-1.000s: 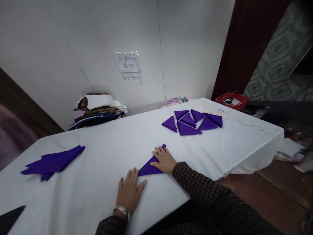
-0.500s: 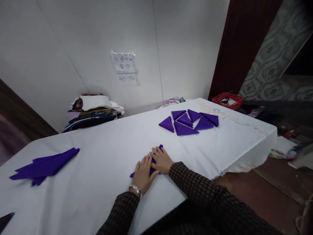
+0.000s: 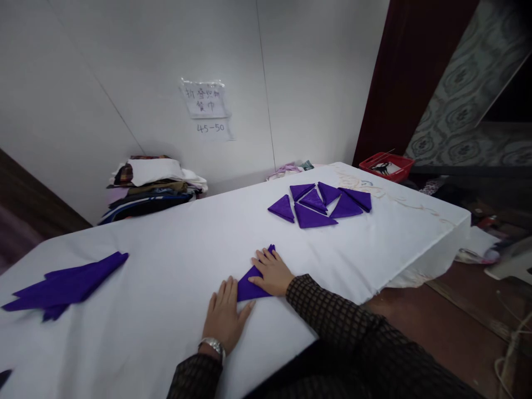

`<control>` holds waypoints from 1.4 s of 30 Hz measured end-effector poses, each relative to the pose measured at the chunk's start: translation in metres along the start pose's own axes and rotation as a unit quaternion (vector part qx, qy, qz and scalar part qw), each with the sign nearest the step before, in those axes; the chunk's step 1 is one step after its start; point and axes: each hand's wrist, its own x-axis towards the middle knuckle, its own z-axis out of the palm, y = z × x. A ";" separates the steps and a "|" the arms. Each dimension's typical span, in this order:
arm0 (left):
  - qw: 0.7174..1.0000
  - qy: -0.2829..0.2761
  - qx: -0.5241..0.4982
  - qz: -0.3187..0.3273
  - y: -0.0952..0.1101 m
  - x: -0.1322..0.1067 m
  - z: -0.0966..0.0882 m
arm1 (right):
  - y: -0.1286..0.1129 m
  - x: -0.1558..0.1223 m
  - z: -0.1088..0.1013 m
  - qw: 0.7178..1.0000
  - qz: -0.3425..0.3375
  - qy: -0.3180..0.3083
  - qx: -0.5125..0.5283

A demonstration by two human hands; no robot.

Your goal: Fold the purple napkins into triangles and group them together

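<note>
A purple cloth napkin [image 3: 251, 286], folded into a triangle, lies on the white tablecloth [image 3: 174, 277] in front of me. My right hand [image 3: 272, 272] rests flat across its right part, fingers stretched out. At its left corner my left hand [image 3: 225, 314] lies flat with the fingers extended, covering that corner and reaching onto the tablecloth. Farther back on the right, several folded purple triangles [image 3: 315, 218] sit close together. Off to the left is a loose pile of purple napkins [image 3: 78, 285], its edges overlapping unevenly.
Stacked folded clothes [image 3: 155, 183] stand by the wall at the back left. A red basket [image 3: 387, 167] with dark items sits beyond the far right corner. Two paper signs [image 3: 206, 105] hang on the wall. The table's right edge drops to a brown floor [image 3: 415, 316].
My left hand has slid left and toward me, uncovering the middle of the folded napkin. My right hand stays on the cloth. The view has shifted slightly.
</note>
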 end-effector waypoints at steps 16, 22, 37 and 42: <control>0.996 0.069 0.028 -0.054 -0.006 -0.016 -0.016 | 0.001 0.001 0.002 1.000 0.006 -0.010 -0.017; 0.993 0.046 -0.021 0.103 0.035 0.016 -0.019 | 0.001 0.000 0.003 0.999 0.001 -0.005 -0.047; 0.994 0.023 -0.032 0.099 0.036 0.014 -0.002 | 0.007 0.003 -0.002 0.999 0.010 -0.021 -0.024; 0.995 0.003 -0.041 0.093 0.038 0.014 -0.005 | 0.020 0.007 -0.003 0.999 0.031 -0.029 -0.021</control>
